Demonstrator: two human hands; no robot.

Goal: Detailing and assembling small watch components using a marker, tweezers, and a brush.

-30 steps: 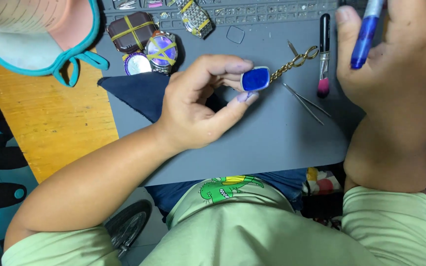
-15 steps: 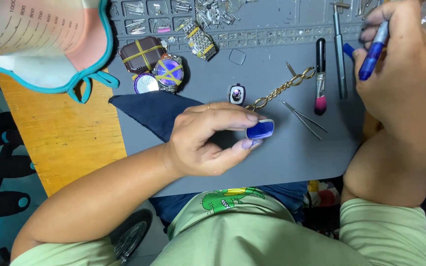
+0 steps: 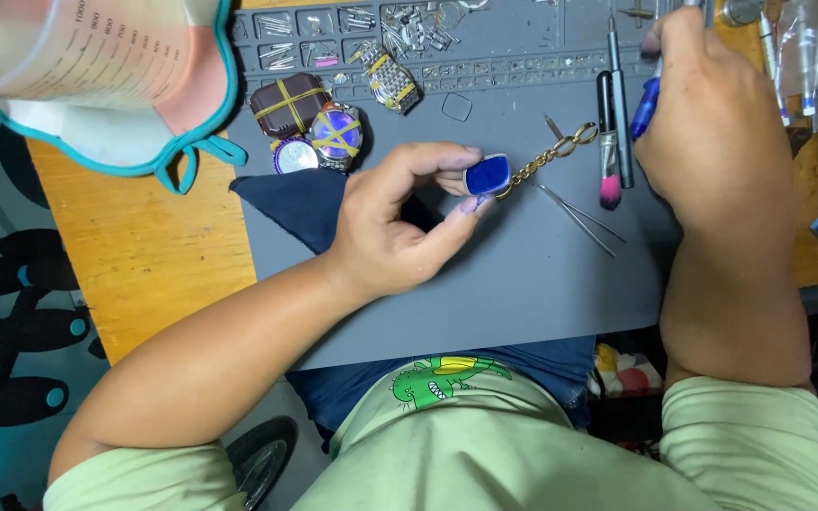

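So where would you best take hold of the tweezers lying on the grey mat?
Probably at the joined end of the tweezers, toward the lower right, coming from above and from the right side. The two thin arms lie flat and converge there, and that end lies clear of the left hand and the pink-tipped brush.

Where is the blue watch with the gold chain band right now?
Head view, centre: the blue watch is pinched in the left hand above the grey mat, left of the pink-tipped brush.
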